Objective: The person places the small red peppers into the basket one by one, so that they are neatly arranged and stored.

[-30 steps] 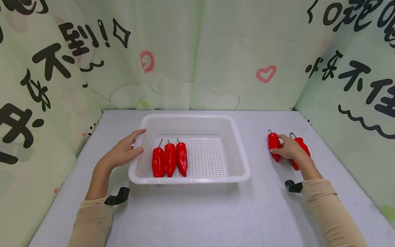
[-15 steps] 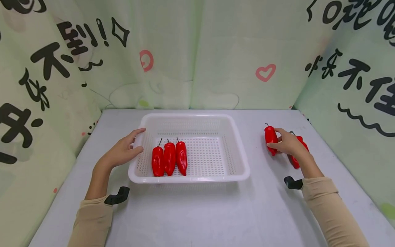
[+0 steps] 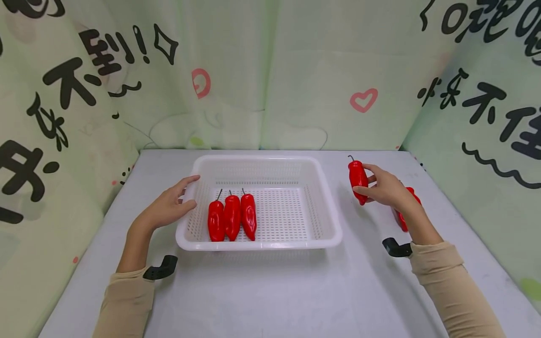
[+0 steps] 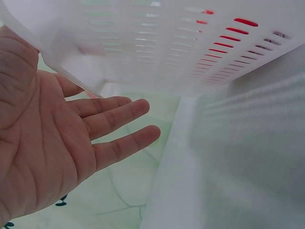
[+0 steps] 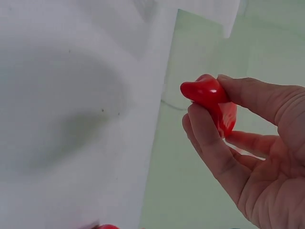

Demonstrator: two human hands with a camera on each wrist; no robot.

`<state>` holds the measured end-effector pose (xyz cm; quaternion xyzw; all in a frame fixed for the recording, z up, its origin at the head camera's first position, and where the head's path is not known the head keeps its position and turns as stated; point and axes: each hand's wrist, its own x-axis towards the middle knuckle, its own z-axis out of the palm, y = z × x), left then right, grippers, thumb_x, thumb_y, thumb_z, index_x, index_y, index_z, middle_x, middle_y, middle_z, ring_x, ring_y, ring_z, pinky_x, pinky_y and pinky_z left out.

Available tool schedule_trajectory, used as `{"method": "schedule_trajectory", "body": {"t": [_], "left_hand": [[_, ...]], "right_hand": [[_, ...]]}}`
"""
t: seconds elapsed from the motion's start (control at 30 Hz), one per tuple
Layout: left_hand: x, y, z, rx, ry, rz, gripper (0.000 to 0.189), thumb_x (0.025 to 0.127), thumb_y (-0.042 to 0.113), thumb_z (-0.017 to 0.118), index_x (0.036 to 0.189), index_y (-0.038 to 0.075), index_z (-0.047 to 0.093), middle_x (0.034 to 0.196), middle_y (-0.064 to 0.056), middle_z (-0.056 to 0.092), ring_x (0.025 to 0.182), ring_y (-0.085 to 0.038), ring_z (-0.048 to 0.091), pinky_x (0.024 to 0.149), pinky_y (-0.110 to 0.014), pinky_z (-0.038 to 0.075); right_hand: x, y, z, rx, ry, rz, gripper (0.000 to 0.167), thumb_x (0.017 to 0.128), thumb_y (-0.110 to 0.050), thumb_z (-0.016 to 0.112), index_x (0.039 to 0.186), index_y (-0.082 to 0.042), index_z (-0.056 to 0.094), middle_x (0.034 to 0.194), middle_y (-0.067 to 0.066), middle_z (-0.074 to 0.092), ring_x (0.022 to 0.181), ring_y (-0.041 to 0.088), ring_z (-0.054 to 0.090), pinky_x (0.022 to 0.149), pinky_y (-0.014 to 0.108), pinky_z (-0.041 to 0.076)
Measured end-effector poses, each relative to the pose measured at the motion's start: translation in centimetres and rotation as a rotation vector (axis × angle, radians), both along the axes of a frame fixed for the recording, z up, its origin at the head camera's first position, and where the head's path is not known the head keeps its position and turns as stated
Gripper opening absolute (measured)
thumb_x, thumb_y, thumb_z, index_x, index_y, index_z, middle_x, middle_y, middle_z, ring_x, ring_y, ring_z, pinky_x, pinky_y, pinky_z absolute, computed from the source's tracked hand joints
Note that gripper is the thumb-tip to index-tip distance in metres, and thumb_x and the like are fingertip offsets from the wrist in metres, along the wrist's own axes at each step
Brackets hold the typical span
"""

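In the head view my right hand (image 3: 382, 185) pinches a red chili pepper (image 3: 358, 178) between thumb and fingers, its stem pointing up and away. The right wrist view shows that pepper (image 5: 209, 93) raised off the table, gripped near its tip. Another red pepper (image 3: 403, 220) lies on the table, partly hidden behind my right wrist. At the left rim of a white plastic basket (image 3: 296, 245), my left hand (image 3: 166, 206) rests with thumb and index finger against the side. Its other fingers (image 4: 116, 118) extend fairly straight beside the basket wall. Several red peppers (image 3: 232, 218) lie side by side inside, toward the left.
A white-covered table (image 3: 270, 291) carries everything. Pale green printed curtains (image 3: 296, 84) enclose its back and both sides. Black wrist mounts (image 3: 160, 268) sit on both forearms.
My right hand has lifted one pepper off the table and carried it left and away, leaving the other pepper behind. My left hand and the basket have stayed put.
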<state>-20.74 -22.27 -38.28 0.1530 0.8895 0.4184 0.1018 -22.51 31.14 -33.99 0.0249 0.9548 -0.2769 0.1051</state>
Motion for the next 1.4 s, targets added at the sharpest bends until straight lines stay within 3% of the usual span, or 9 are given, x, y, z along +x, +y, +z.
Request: {"method": "schedule_trajectory", "body": {"t": [0.3,0.73,1.4], "left_hand": [[0.1,0.1,0.0,-0.001,-0.013,0.011,0.073,0.096,0.015,0.057,0.161,0.009,0.025,0.159,-0.029,0.033,0.136,-0.057,0.042,0.089,-0.062,0.056],[0.1,0.1,0.1,0.002,-0.011,0.011,0.073,0.096,0.015,0.057,0.161,0.009,0.025,0.16,-0.029,0.032,0.137,-0.058,0.042,0.089,-0.062,0.056],[0.1,0.0,0.1,0.002,0.003,0.003,0.073,0.096,0.015,0.057,0.161,0.009,0.026,0.16,-0.029,0.032,0.137,-0.058,0.04,0.089,-0.062,0.056]], "right_hand": [[0.6,-2.3,2.0,-0.027,0.021,0.046,0.097,0.091,-0.029,0.076,0.163,-0.006,0.014,0.14,0.032,0.045,0.112,0.045,0.059,0.084,0.05,0.062],[1.3,-4.8,3.7,-0.068,0.07,0.109,0.094,0.092,-0.026,0.075,0.163,-0.007,0.016,0.137,0.03,0.047,0.107,0.042,0.064,0.083,0.048,0.063],[1.4,-8.3,4.4,-0.043,0.106,0.197,0.09,0.089,-0.019,0.078,0.161,-0.008,0.025,0.134,0.025,0.053,0.112,0.042,0.061,0.081,0.046,0.064]]}}
